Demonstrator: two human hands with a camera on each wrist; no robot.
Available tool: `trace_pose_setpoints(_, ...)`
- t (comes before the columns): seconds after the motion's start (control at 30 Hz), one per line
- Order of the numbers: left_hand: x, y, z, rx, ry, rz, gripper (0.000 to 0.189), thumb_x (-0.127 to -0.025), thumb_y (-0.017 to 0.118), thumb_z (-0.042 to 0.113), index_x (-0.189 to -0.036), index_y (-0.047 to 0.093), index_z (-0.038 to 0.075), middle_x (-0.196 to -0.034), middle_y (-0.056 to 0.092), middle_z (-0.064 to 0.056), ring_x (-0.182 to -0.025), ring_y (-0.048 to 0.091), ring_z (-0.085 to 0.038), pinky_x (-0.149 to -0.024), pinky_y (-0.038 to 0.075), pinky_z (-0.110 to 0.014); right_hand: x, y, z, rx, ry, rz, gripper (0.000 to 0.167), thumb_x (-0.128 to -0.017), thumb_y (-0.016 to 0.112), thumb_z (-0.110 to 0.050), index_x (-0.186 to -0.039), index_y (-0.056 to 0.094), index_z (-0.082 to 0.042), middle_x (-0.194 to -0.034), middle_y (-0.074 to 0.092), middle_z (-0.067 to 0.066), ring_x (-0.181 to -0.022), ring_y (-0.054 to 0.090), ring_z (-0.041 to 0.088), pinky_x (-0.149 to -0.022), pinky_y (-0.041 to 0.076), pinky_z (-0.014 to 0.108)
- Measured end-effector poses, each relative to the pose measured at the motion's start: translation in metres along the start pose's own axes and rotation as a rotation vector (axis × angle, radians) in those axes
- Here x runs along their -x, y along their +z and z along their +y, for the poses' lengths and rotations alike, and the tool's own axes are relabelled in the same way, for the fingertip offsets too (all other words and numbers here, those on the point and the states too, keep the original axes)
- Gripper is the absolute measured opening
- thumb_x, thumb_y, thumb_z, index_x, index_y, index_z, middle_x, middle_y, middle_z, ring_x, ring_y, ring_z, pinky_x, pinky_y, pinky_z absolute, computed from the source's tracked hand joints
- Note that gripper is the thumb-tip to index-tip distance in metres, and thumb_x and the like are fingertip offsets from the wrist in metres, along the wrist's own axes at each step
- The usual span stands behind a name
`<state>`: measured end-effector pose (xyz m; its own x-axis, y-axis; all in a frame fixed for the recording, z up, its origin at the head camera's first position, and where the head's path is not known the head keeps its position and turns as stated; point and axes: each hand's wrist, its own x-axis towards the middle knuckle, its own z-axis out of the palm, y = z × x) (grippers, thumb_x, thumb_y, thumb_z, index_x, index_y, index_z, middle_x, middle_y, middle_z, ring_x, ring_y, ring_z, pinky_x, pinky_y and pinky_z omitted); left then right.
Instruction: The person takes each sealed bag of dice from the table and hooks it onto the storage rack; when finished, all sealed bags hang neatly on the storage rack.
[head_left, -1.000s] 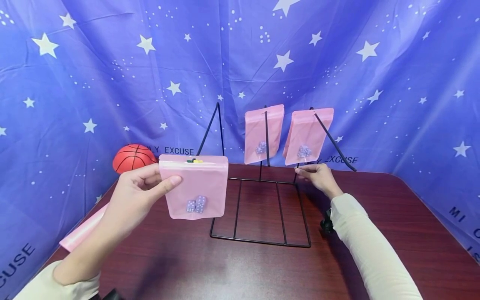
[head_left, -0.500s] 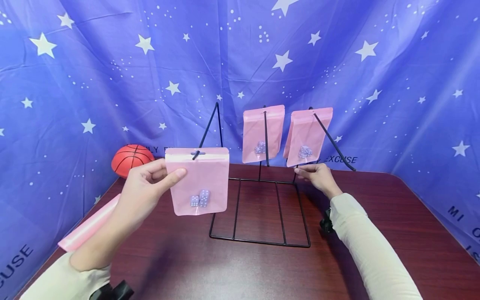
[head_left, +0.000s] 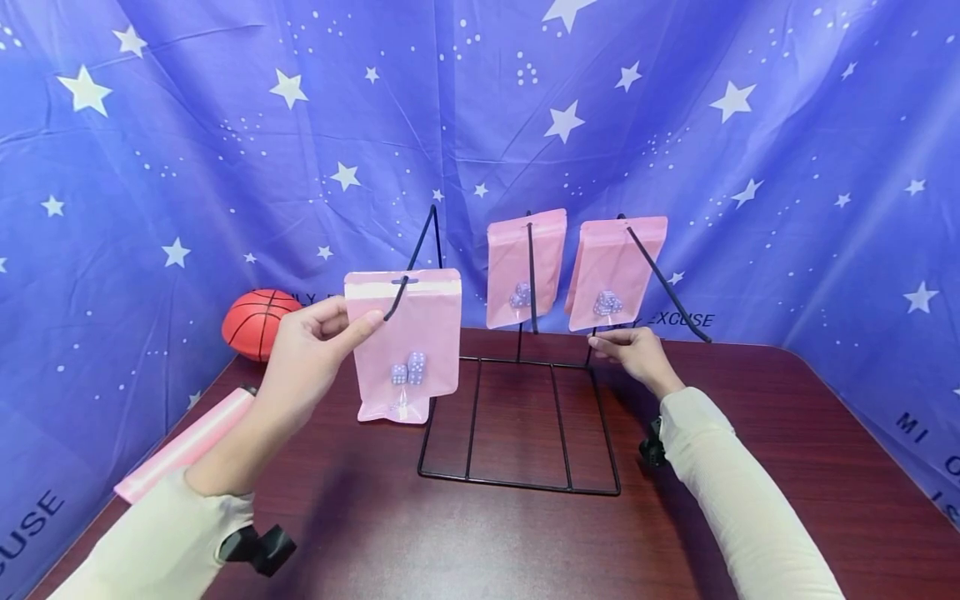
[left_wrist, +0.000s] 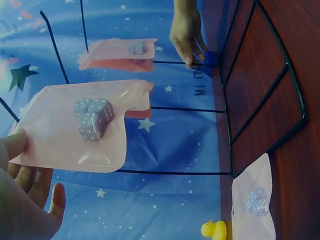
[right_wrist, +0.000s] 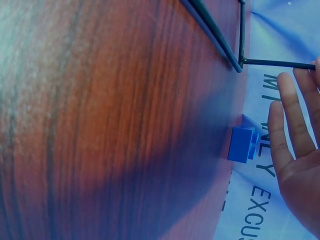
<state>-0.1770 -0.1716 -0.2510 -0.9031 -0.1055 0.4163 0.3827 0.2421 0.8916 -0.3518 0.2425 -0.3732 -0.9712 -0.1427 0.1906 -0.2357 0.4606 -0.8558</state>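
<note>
A pink zip pouch (head_left: pixel 405 325) with lavender dice inside is pinched along its left edge by my left hand (head_left: pixel 307 354), thumb in front and fingers behind. The left hook (head_left: pixel 396 298) of a black wire rack (head_left: pixel 517 483) comes out through the pouch's hang hole. Two more hooks carry pink pouches with dice, a middle one (head_left: pixel 525 267) and a right one (head_left: pixel 617 267). My right hand (head_left: pixel 637 354) pinches the rack's right upright below that right pouch; the right wrist view shows its other fingers (right_wrist: pixel 295 117) extended.
A further pink pouch (head_left: pixel 187 446) lies at the table's left. A red toy basketball (head_left: pixel 258 325) sits behind it. The left wrist view shows a dice pouch (left_wrist: pixel 255 200) and yellow duck (left_wrist: pixel 215 230) near the rack base. A blue block (right_wrist: pixel 242 143) stands by the table's far edge.
My left hand has moved the pouch right, up and away from me, and the left hook now passes through its hang hole. The right hand has stayed on the upright.
</note>
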Motion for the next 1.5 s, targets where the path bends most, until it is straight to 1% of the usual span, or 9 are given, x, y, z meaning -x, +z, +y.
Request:
trace_pose_setpoints(0.17,-0.013,0.003,-0.005,-0.006,0.026,0.028,0.029,-0.094,0.075,0.017,-0.075,0.058,0.002,-0.057,0.050,0.009,-0.060,0.042,-0.003,-0.055,0.034,-0.022,0.002,0.000,-0.002,0.019,-0.005,0.012,0.037,-0.096,0.074,-0.021,-0.117,0.072,0.008,-0.102,0.074,0.025,-0.084,0.074,0.016,-0.077,0.060,0.034)
trace_pose_setpoints(0.3,-0.025,0.004,-0.008,-0.004,0.037,0.038,0.024,-0.094,0.075,0.017,-0.078,0.063,0.003,-0.058,0.055,0.010,-0.060,0.046,-0.002,-0.056,0.038,-0.020,0.001,0.000,-0.001,0.031,-0.002,0.017,0.037,-0.096,0.074,-0.021,-0.117,0.072,0.008,-0.100,0.075,0.024,-0.085,0.075,0.021,-0.079,0.060,0.038)
trace_pose_setpoints(0.43,-0.035,0.007,-0.012,-0.011,0.051,0.063,0.030,-0.093,0.076,0.017,-0.073,0.058,0.003,-0.053,0.047,0.009,-0.056,0.036,-0.003,-0.051,0.029,-0.022,0.002,0.000,-0.002,0.034,0.009,0.012,0.035,-0.096,0.073,-0.020,-0.117,0.072,0.008,-0.101,0.075,0.023,-0.088,0.075,0.023,-0.081,0.059,0.040)
trace_pose_setpoints(0.5,-0.040,0.009,-0.013,-0.011,0.052,0.073,0.032,-0.093,0.077,0.018,-0.072,0.057,0.003,-0.053,0.045,0.007,-0.056,0.035,-0.004,-0.051,0.029,-0.023,0.002,0.000,-0.002,0.038,0.012,0.010,0.034,-0.096,0.073,-0.020,-0.118,0.072,0.007,-0.101,0.075,0.023,-0.090,0.075,0.026,-0.082,0.059,0.040)
trace_pose_setpoints(0.63,-0.047,0.013,-0.016,0.000,0.039,0.080,0.026,-0.092,0.078,0.019,-0.078,0.063,0.003,-0.056,0.052,0.006,-0.056,0.040,-0.003,-0.049,0.032,-0.021,0.002,0.000,0.000,0.040,0.009,0.008,0.034,-0.097,0.073,-0.020,-0.118,0.072,0.007,-0.102,0.074,0.024,-0.094,0.074,0.033,-0.082,0.059,0.042)
trace_pose_setpoints(0.77,-0.054,0.016,-0.019,0.020,0.038,0.080,0.023,-0.093,0.077,0.018,-0.084,0.066,-0.001,-0.058,0.058,0.007,-0.054,0.042,-0.002,-0.047,0.031,-0.019,0.001,0.000,0.001,0.031,0.004,0.010,0.034,-0.097,0.073,-0.020,-0.117,0.072,0.007,-0.103,0.074,0.025,-0.093,0.074,0.032,-0.082,0.059,0.042)
trace_pose_setpoints(1.0,-0.066,0.021,-0.022,0.078,0.020,0.080,0.019,-0.093,0.075,0.014,-0.097,0.070,-0.004,-0.068,0.069,0.012,-0.064,0.060,-0.002,-0.059,0.048,-0.019,0.001,0.001,0.000,0.028,0.008,0.020,0.035,-0.095,0.074,-0.022,-0.115,0.074,0.006,-0.099,0.075,0.022,-0.089,0.075,0.026,-0.080,0.059,0.041)
trace_pose_setpoints(1.13,-0.072,0.024,-0.024,0.075,0.008,0.093,0.022,-0.093,0.075,0.014,-0.101,0.071,-0.007,-0.069,0.070,0.014,-0.066,0.064,-0.002,-0.063,0.052,-0.019,0.001,0.002,0.000,0.034,0.010,0.020,0.035,-0.096,0.074,-0.022,-0.115,0.073,0.007,-0.098,0.076,0.021,-0.088,0.075,0.026,-0.080,0.060,0.040)
trace_pose_setpoints(1.5,-0.088,0.029,-0.028,0.044,0.003,0.120,0.028,-0.093,0.076,0.016,-0.104,0.071,-0.010,-0.066,0.068,0.015,-0.062,0.065,-0.001,-0.059,0.051,-0.018,0.001,-0.001,-0.002,0.048,0.034,0.005,0.041,-0.096,0.074,-0.027,-0.119,0.072,0.006,-0.102,0.076,0.019,-0.087,0.073,0.014,-0.083,0.059,0.040)
